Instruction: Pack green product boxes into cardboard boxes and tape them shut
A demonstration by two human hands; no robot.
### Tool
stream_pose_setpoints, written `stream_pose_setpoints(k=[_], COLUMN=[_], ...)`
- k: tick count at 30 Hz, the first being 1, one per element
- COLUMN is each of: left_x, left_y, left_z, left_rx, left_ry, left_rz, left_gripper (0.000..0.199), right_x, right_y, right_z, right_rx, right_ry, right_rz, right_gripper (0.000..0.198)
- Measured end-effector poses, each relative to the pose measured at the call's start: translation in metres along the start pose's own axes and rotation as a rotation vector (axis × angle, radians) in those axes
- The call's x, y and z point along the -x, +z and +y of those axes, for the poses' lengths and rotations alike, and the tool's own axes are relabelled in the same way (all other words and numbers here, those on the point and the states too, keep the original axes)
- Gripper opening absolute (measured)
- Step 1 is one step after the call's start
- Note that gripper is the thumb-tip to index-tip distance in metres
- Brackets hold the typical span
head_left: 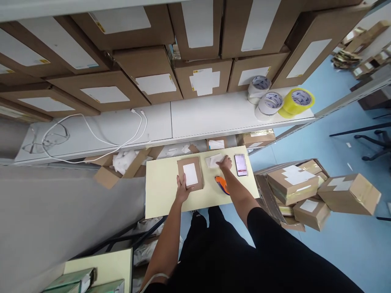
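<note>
A small flat cardboard box [198,167] with a white label [190,174] lies on the pale yellow tabletop [161,179]. At its lower left corner rests my left hand [182,190], fingers spread across the box and its edge. To the right, my right hand [225,163] has its fingers closed at the edge of some white paper slips [214,160], which lie on the table. Just below that hand is an orange tape dispenser or cutter [222,184]; its exact kind is unclear. A phone [241,165] with a lit screen lies at the right.
Boxes [155,75] stand on the shelf [207,116] beyond the table, with tape rolls [270,102] and a white cable [88,128]. An opened box [122,165] sits under the shelf. At right, a large carton [269,199] holds taped parcels [291,185].
</note>
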State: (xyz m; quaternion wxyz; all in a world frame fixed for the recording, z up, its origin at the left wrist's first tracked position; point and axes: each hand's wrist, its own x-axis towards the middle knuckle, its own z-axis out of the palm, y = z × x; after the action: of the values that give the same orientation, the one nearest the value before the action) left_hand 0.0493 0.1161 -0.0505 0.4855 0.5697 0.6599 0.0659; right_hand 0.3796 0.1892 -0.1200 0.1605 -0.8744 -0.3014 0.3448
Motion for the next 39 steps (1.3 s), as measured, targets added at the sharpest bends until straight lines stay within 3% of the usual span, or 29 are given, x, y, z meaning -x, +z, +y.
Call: stream_pose_setpoints(k=[3,11,18,25,31,35,37,39], left_x=[0.0,-0.002,-0.006,-0.01,-0.009,0.003,0.011,0.016], left_y=[-0.001,-0.005,-0.006,-0.011,-0.016,-0.013,-0.005,0.008], left_z=[0.001,-0.005,-0.003,0.001,0.007,0.037,0.068,0.107], left_rx=[0.003,-0.011,-0.031,-0.049,-0.106,-0.295,-0.389,-0.384], left_ry=[0.016,0.06,0.081,0.075,0.059,0.01,0.135,0.317], left_rz=[0.005,0.006,0.052,0.04,0.044,0.119,0.18,0.146], left_gripper=[0.115,0.114,0.116,0.116,0.115,0.104,0.088,0.075], right_x=[0.004,0.028,0.063,0.104,0.118,0.121,0.122,0.124], right_y=[-0.008,-0.035,-0.067,-0.076,-0.085,-0.098,-0.104,-0.11], right_z=[0.012,0.025,0.036,0.057,0.073,0.082,0.085,0.086], right_rx=[-0.015,-0.124,-0.361,-0.56,-0.693,-0.706,-0.704,-0.721], right_ry=[-0.017,-0.117,-0.212,-0.235,-0.212,-0.195,-0.187,-0.182], right_rz=[-0.005,-0.052,-0.044,-0.012,-0.001,0.022,0.026,0.021], right_gripper=[0.067,0.026,0.024,0.03,0.041,0.045,0.047,0.049])
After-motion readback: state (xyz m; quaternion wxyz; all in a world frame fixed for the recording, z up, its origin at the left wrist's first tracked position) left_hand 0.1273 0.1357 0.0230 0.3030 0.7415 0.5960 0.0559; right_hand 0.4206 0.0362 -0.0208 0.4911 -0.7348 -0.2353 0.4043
